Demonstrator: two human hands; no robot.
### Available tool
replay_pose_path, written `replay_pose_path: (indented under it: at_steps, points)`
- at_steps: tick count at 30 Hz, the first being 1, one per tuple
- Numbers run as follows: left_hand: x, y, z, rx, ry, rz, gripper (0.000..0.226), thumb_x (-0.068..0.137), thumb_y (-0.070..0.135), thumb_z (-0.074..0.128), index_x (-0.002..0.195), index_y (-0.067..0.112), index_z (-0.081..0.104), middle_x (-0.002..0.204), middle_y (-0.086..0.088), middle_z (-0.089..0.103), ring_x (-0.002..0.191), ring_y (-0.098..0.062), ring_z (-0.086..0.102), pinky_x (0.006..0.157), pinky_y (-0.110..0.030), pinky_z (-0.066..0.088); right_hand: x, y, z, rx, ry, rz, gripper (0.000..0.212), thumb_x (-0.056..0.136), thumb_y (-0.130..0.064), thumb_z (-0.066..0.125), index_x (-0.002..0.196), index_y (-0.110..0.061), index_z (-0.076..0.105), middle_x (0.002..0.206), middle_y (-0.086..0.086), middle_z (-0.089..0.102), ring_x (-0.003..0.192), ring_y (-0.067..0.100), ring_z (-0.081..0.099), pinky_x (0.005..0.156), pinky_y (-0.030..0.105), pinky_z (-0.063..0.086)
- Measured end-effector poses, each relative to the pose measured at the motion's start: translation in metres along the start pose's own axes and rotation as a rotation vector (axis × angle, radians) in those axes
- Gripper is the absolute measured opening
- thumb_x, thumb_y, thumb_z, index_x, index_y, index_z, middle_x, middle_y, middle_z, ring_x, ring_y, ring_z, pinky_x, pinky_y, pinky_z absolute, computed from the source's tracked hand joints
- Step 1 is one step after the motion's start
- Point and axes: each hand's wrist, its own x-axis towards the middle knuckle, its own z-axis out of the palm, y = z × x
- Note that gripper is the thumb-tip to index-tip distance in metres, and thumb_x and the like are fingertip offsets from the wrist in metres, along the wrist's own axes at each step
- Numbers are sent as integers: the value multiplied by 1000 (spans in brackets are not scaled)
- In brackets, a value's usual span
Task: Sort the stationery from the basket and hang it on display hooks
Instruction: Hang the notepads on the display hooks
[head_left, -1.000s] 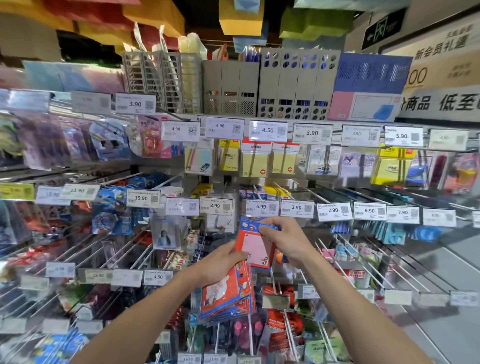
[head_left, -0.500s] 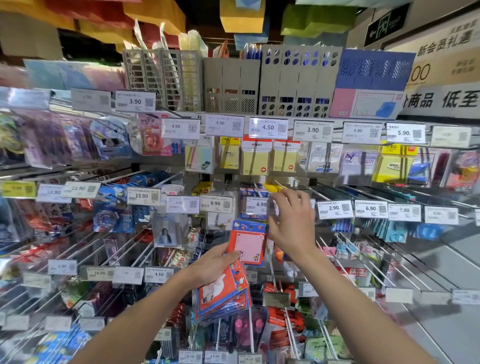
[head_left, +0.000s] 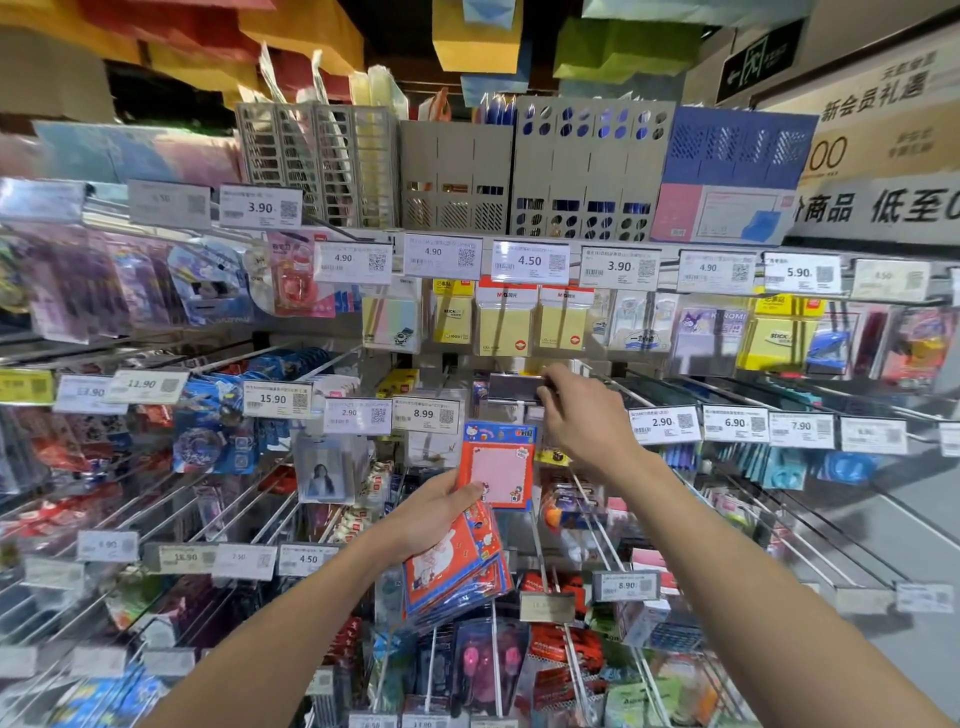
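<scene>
Head view, from the left: the left hand (head_left: 436, 514) grips a fanned stack of note packs (head_left: 457, 569), red and blue. Its thumb lies across the top and its other fingers are hidden beneath. A single pack (head_left: 498, 467) stands upright just above that thumb, and only this hand now supports it. The right hand (head_left: 587, 421), which pinched that pack's top edge a second ago, has let go and risen. It now pinches the price-tag flap (head_left: 511, 387) at the hook's end between thumb and fingertips and tips it up, grey back showing. This probably clears the hook's tip for threading; the pack is not yet hung, and no basket shows.

Readable writing:
- 3.90 tag (head_left: 260, 208)
- 15.90 tag (head_left: 272, 399)
- 8.99 tag (head_left: 423, 414)
- 4.50 tag (head_left: 530, 261)
- "M&G" on the yellow sticky notes (head_left: 506, 325)
- "KUROMI" on a purple pack (head_left: 714, 332)
- 新会员礼遇 on the wall sign (head_left: 878, 96)
</scene>
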Motion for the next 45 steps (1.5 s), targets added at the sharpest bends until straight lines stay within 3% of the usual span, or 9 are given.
replay_pose_path:
  at_steps: [11,16,22,29,32,35,38,41,45]
  points:
    - [24,4,6,-73,23,-11,25,109,44,45,130,32,51,109,-19,75,89,-31,77,89,-44,62,5,3,5,33,-63,60,22,106,-33,42,122,-21,50,102,10,73,96,37,66,78,45,45]
    - [28,10,8,-88,32,-19,26,110,39,45,130,26,54,90,-6,77,77,-23,76,73,-32,61,4,3,3,59,-54,45,17,106,-31,44,117,-20,52,101,5,71,95,34,65,73,40,37]
    - [37,4,7,-152,49,-42,24,109,37,47,127,25,56,100,-16,77,79,-25,75,79,-37,62,5,5,4,69,-48,34,13,105,-32,45,112,-23,52,100,1,70,92,31,65,75,43,44]
    - [60,-4,7,-118,137,-107,25,109,36,48,121,18,59,74,-3,74,68,-22,74,71,-34,60,4,5,5,62,-42,29,16,106,-32,43,116,-24,52,102,0,69,96,31,65,79,45,44]
    - [70,-6,4,-114,179,-130,24,107,41,49,121,24,58,91,-12,79,81,-30,77,83,-43,63,3,8,6,69,-29,9,14,105,-32,45,112,-24,53,98,0,69,94,31,64,75,43,42]
    - [81,-2,2,-87,221,-185,29,105,43,50,122,20,58,94,-16,78,79,-31,78,71,-39,62,2,9,7,69,-14,-5,15,105,-32,46,113,-23,55,98,0,69,94,30,64,72,41,40]
    - [91,2,3,-76,216,-224,37,104,44,47,120,12,60,98,-17,78,87,-37,77,84,-48,62,2,10,7,72,3,-13,15,105,-32,46,114,-24,55,98,0,69,93,30,64,74,42,44]
    - [89,-3,7,-79,194,-251,46,106,47,44,108,4,60,82,-13,75,74,-32,76,70,-38,61,2,12,10,78,24,-12,19,104,-33,47,117,-24,57,100,1,69,95,30,64,76,42,47]
    - [71,-22,12,10,181,-268,57,106,58,35,66,20,48,55,-2,57,45,-19,59,60,-28,49,-6,15,16,111,64,-15,25,100,-33,52,122,-26,63,110,3,64,110,30,55,82,42,45]
